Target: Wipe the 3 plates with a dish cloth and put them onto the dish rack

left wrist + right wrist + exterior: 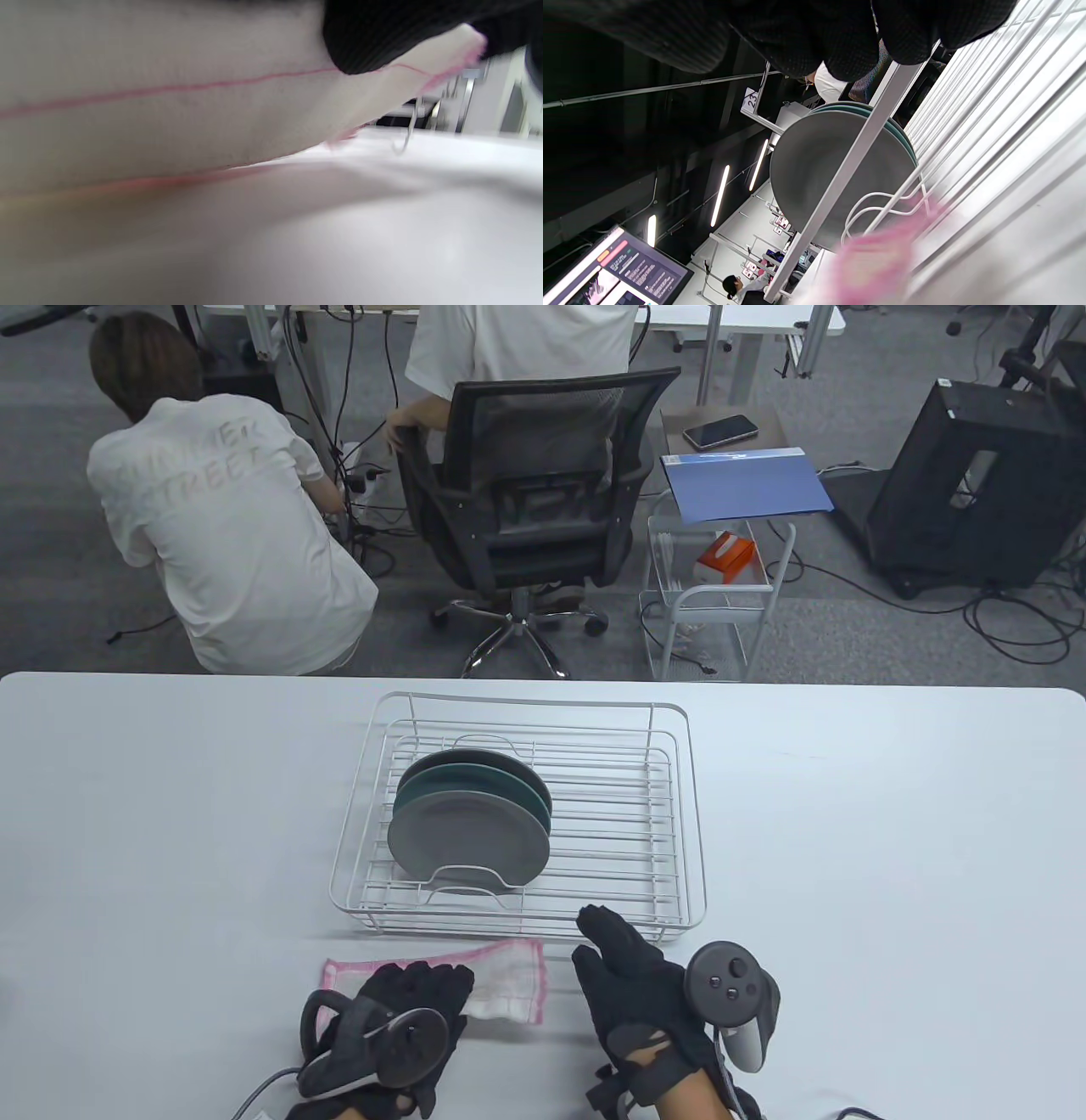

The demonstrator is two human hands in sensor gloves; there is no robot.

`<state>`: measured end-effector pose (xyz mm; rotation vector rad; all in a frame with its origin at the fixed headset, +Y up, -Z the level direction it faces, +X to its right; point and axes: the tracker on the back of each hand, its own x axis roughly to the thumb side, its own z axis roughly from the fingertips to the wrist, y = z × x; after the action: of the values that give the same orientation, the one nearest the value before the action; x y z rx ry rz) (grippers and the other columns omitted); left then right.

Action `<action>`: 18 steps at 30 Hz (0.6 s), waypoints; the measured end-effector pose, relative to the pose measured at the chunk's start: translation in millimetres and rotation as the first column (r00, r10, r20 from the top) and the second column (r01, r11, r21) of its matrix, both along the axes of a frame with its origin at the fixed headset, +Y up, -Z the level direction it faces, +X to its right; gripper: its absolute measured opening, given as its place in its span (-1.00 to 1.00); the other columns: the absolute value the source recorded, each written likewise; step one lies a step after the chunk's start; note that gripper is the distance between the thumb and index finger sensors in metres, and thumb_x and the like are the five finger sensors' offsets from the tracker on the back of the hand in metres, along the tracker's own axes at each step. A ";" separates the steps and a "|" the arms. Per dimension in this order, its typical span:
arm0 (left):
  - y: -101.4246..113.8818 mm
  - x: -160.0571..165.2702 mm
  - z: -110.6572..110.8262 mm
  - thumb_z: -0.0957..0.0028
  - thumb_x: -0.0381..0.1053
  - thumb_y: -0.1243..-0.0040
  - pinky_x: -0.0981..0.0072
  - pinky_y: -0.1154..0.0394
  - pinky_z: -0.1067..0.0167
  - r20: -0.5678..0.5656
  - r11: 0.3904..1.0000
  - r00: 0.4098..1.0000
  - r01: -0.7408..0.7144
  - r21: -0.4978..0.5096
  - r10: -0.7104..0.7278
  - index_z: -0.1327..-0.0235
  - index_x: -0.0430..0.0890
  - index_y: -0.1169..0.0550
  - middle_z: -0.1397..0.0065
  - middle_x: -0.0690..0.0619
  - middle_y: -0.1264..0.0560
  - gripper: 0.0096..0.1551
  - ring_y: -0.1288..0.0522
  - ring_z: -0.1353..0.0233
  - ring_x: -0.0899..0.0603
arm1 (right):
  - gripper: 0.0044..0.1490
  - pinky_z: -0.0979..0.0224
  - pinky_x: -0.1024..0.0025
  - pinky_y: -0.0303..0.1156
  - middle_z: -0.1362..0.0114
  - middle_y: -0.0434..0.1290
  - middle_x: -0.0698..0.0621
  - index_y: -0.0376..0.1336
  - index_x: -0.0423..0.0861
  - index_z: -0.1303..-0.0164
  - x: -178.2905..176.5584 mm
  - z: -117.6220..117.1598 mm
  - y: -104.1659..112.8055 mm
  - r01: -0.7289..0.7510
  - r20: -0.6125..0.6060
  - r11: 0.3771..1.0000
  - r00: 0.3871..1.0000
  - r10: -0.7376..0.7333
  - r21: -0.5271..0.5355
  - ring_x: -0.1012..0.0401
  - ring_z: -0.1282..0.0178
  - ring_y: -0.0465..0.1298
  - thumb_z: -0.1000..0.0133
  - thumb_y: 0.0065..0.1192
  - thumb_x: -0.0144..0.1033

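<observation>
Gloved fingers of the left hand [399, 1027] rest flat on the dish cloth [501, 980], the grip loose rather than curled round it, pinning the pink-edged white cloth to the counter [891, 857] close to its near edge. Just beside it, the right hand [645, 1001] lies with its fingers straight and holding nothing, its fingertips [594, 916] near the front wire of the dish rack [679, 814] (whether they touch it cannot be told). Each hand carries a tracker [734, 997] strapped to its back.

Further in, the white wire rack sits at the middle of the counter, well apart from both side edges. All three plates [471, 836] stand upright in its left half, leaning one behind another: a grey one in front, a teal one behind it, a dark one at the back. From the right wrist view, the grey plate [818, 178] shows behind a rack bar.

Beyond the far edge stand an office chair [526, 509] and a small wire trolley [721, 602]; two people in white shirts are there, one of them crouching on the floor.
</observation>
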<state>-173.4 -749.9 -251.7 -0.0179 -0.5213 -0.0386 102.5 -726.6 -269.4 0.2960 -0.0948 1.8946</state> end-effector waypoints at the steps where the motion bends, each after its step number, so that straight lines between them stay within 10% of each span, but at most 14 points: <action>1: -3.5 3.8 0.1 -0.12 0.13 -0.13 -0.26 -0.35 -0.36 0.004 0.999 1.000 0.028 -0.024 -0.028 -0.42 0.00 -0.47 -0.48 -0.15 -0.55 -0.41 -0.54 -0.46 -0.33 | -0.18 -0.35 -0.35 0.14 -0.44 0.20 -0.36 0.16 -0.27 -0.40 0.6 0.4 0.9 0.006 -0.001 1.000 1.000 -0.006 0.002 -0.36 -0.36 0.17 -0.10 0.15 0.02; 11: -21.6 19.4 7.3 -0.11 0.34 -0.11 -0.34 -0.17 -0.44 0.034 0.930 0.984 0.176 -0.324 -0.174 -0.57 -0.03 -0.21 -0.66 -0.30 -0.13 -0.14 -0.16 -0.61 -0.47 | -0.19 -0.35 -0.35 0.14 -0.44 0.20 -0.37 0.16 -0.28 -0.40 -6.9 0.6 -1.6 -0.008 -0.054 1.000 0.998 0.007 -0.017 -0.36 -0.38 0.16 -0.11 0.16 0.01; 15: -19.0 -3.5 1.2 -0.14 0.39 -0.04 -0.38 0.03 -0.48 0.042 0.823 0.999 0.017 -0.567 0.008 -0.63 0.05 -0.07 -0.71 -0.27 0.11 -0.10 0.13 -0.66 -0.47 | -0.19 -0.36 -0.36 0.13 -0.44 0.19 -0.37 0.16 -0.28 -0.40 -12.9 1.6 -1.8 -0.039 -0.079 0.999 0.996 0.037 -0.025 -0.36 -0.39 0.15 -0.11 0.16 0.01; 18: 2.1 -31.4 -2.0 -0.15 0.36 -0.06 -0.36 -0.09 -0.46 -0.032 0.821 0.973 -0.212 -0.529 0.230 -0.60 0.02 -0.21 -0.70 -0.23 -0.17 -0.18 -0.12 -0.65 -0.45 | -0.19 -0.36 -0.36 0.13 -0.44 0.19 -0.36 0.16 -0.28 -0.40 -16.9 2.2 -2.0 -0.080 -0.094 0.997 0.993 0.078 -0.017 -0.36 -0.40 0.14 -0.11 0.16 0.01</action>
<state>-204.7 -747.9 -253.8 -0.5026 -0.5515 0.3384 85.6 -728.5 -267.2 0.3788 -0.0008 1.9555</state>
